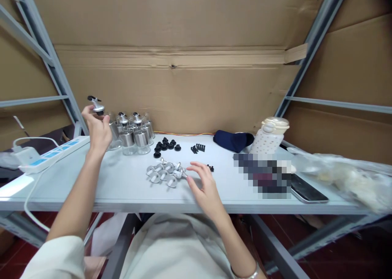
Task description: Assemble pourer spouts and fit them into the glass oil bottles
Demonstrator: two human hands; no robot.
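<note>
At the far left my left hand (99,130) is raised, its fingers closed around an oil pourer spout (97,107) with a silver body and a black tip. Beside that hand stand several glass bottles with metal sleeves (127,139), two of them topped with similar spouts. My right hand (206,187) is low over the table, thumb and forefinger apart at the right edge of a pile of silver spout pieces (163,173). Whether its fingertips touch a piece is hard to see. Behind the pile lie black round stoppers (164,145) and small black tips (198,148).
A white power strip (55,152) with a cable lies on the left. To the right are a dark blue cloth item (233,140), a dotted white flask (269,136), a phone (308,188) and a plastic bag (346,177). Cardboard (171,95) walls the table's back.
</note>
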